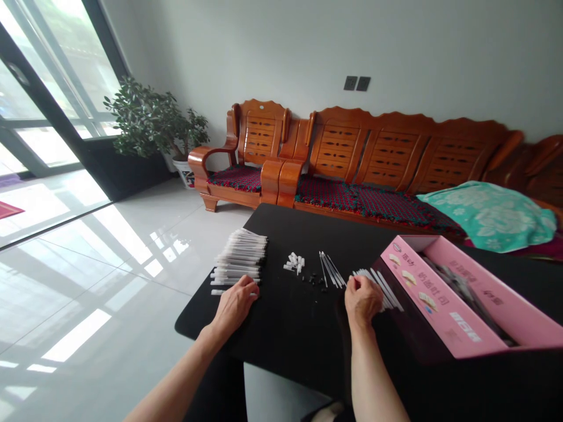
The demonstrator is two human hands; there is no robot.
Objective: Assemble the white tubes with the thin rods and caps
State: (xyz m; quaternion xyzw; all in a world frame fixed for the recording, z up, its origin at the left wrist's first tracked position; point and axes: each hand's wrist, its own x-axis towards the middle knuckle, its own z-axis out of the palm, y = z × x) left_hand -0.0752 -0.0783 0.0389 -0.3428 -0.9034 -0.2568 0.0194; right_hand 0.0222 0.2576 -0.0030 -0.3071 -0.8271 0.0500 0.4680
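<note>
At the front of a stack of capped white pens [240, 255], my left hand [235, 302] is closed on one pen [217, 292], whose white end sticks out to the left. The fingers hide the middle of that pen. My right hand [363, 296] has its fingers pinched together beside a pile of white pen barrels [387, 290]. Whatever sits in that pinch is hidden. Between the hands lie thin ink refills [329, 269], small white pen caps [294, 262] and tiny black plugs [314, 280].
A pink open box [440, 299] with dark slim items inside stands on the right of the black table [290, 328]. Behind the table is a wooden sofa [387, 152] with a turquoise cloth [492, 217]. A potted plant [153, 123] stands by the glass door.
</note>
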